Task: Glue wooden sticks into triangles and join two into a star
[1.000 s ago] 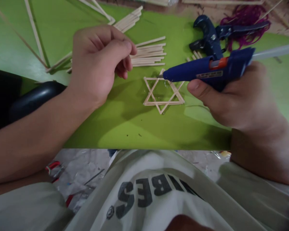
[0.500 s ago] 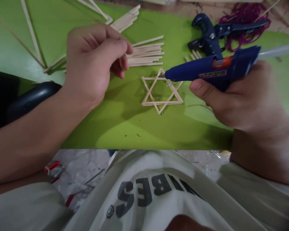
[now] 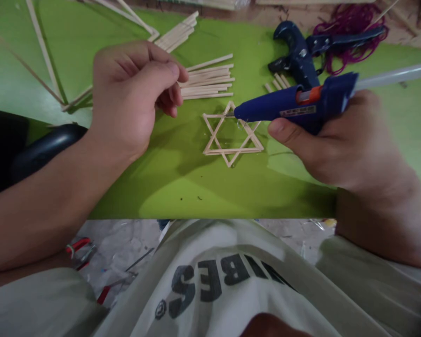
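Note:
A six-pointed star of thin wooden sticks lies on the green table. My right hand is closed round a blue glue gun, whose nozzle hovers over the star's upper point. A clear glue stick pokes out of the gun's back end. My left hand hangs above the table to the left of the star, fingers curled in a loose pinch, thumb against the fingertips; whether anything is in them is hidden. A pile of loose sticks lies just beyond that hand.
A second dark blue glue gun lies behind, beside purple yarn. More sticks and long stick frames lie at the far left. A black rounded object sits at the table's left edge. Red-handled pliers lie on the floor.
The view has shifted slightly; the star and sticks sit a little further left. The glue gun's nozzle stays over the star's top. My left hand keeps its pinch.

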A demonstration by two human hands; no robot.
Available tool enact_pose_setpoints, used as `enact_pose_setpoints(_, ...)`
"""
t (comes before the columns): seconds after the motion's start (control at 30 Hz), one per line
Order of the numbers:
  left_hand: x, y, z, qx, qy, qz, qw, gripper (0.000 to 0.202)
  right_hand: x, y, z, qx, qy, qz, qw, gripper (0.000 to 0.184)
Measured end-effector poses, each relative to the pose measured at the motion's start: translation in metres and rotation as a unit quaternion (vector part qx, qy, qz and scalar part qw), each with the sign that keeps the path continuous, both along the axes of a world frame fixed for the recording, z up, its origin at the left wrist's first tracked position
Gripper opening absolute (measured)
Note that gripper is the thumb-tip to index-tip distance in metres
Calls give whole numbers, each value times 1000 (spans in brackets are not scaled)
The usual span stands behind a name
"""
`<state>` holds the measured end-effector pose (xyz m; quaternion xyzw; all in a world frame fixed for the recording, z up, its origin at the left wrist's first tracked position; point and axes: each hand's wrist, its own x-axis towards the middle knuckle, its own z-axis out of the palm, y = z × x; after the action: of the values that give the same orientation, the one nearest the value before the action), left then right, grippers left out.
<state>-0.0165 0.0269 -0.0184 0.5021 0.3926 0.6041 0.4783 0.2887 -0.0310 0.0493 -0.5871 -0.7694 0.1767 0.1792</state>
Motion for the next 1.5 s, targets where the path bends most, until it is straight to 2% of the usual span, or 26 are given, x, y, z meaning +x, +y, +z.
enact_pose_setpoints(0.13, -1, -1, 2, -19, 10, -3, 1000, 29, 0, 0, 1, -3, 7, 7, 1000, 80)
enact_pose_setpoints(0.3, -1, -1, 3, -20, 5, -4, 1000, 31, 1, 1, 1, -15, -11, -13, 1000, 88)
enact_pose_setpoints(0.5, -1, -2, 4, -15, 10, -7, 1000, 30, 6, -1, -4, 6, 8, -3, 1000, 81)
enact_pose_setpoints(0.67, -5, -1, 2, -22, 17, -14, 1000, 30, 10, -2, -1, -3, 28, -6, 1000, 66)
enact_pose_setpoints(0.83, -13, 2, -5, 11, 45, -49, 998, 22, 13, -2, 10, 10, 39, -20, 999, 50)
enact_pose_setpoints(1.03, -15, 3, -10, 31, 62, -50, 996, 15, 14, -1, 24, -22, 81, -57, 995, 25)
enact_pose_setpoints(1.1, -16, 3, -11, 37, 72, -55, 995, 11, 13, -3, 28, -32, 68, -39, 996, 24)
enact_pose_setpoints(1.27, -18, 2, -11, 32, 61, -60, 996, 12, 10, -4, 34, -75, 24, -22, 997, 36)
enact_pose_setpoints(1.4, -18, 3, -12, 41, 68, -64, 995, 8, 10, 1, 33, -86, 89, -22, 992, 20)
enact_pose_setpoints(1.5, -18, 3, -12, 42, 74, -66, 994, 21, 9, 3, 32, -86, 116, -16, 989, 12)
